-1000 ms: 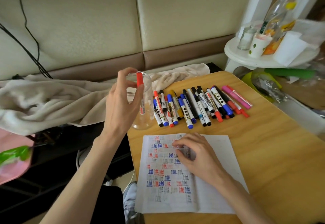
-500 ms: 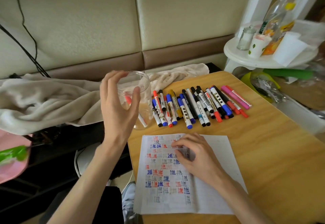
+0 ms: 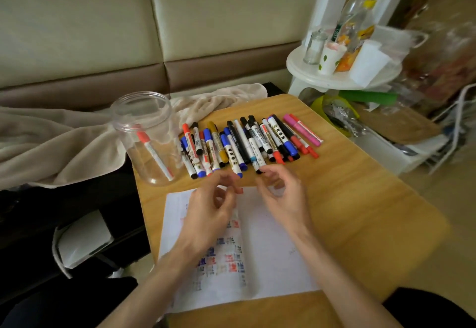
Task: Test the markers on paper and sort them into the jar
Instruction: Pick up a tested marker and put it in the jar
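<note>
Currently, one clear plastic jar [image 3: 164,132] stands upright at the far left corner of the wooden worktop [image 3: 360,199], its mouth uncovered. One red-capped marker [image 3: 154,155] leans inside it, cap end up.

Just right of the jar, one row of markers [image 3: 226,147] lies across the worktop, packed side by side and partly overlapping. The overlap prevents an exact count; the row holds roughly two dozen. Two pink markers [image 3: 304,129] lie at the right end of the row.

One sheet of paper [image 3: 278,263] lies flat on the near half of the worktop. Blocks of red and blue test marks cover its left part.

Two hands hover over the far edge of the paper. The left hand [image 3: 211,199] has its fingers loosely curled and holds nothing visible. The right hand [image 3: 280,191] has curled fingers, with the fingertips at the near end of one white marker [image 3: 253,152] in the row. Motion blur hides whether it grips that marker.

One beige blanket [image 3: 51,147] lies behind the jar.
</note>
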A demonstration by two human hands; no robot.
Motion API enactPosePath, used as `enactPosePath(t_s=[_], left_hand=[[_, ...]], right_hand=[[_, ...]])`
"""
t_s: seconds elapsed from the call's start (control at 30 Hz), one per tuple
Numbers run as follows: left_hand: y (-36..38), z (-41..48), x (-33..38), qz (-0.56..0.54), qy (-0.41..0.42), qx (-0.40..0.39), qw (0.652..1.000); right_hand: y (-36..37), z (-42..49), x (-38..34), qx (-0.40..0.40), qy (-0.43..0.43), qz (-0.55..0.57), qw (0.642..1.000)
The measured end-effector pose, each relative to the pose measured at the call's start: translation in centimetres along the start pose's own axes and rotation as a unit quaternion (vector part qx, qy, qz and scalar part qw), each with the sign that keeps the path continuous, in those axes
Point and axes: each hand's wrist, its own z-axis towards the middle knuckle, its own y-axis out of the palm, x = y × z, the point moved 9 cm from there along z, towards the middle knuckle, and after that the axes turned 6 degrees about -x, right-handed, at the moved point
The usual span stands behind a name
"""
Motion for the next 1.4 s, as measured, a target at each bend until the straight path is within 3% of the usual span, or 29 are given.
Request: enactPosePath(t_s=[0.3, 0.57, 0.77, 1.0, 1.17, 1.4], left_hand=[[0.1, 0.8, -1.9, 0.014, -0.040, 0.019, 0.999], [-1.1, 0.1, -3.6, -0.058, -0.059, 0.045, 0.996], [-1.1, 0.1, -3.8, -0.056, -0.056, 0.040, 0.996], [-0.8, 0.2, -3.4, -0.050, -0.033, 0.032, 0.998], [-0.1, 0.1, -2.4, -0.005, 0.000, 0.003, 1.000], [0.9, 0.5, -0.9, 0.101, 0.031, -0.025, 0.994]], right_hand=[[1.4, 1.3, 0.0, -0.042, 0.044, -0.039, 0.997], [3.4, 1.9, -1.5, -0.032, 0.030, -0.144, 0.989], [3.2, 1.7, -1.6, 0.009, 0.013, -0.117, 0.993], [-2.3, -0.6, -4.1, 0.132, -0.045, 0.075, 0.987], [-4.8, -1.6, -2.2, 0.160, 0.073, 0.266, 0.948], [-4.4, -2.3, -0.2, 0.123, 0.168, 0.346, 0.915]])
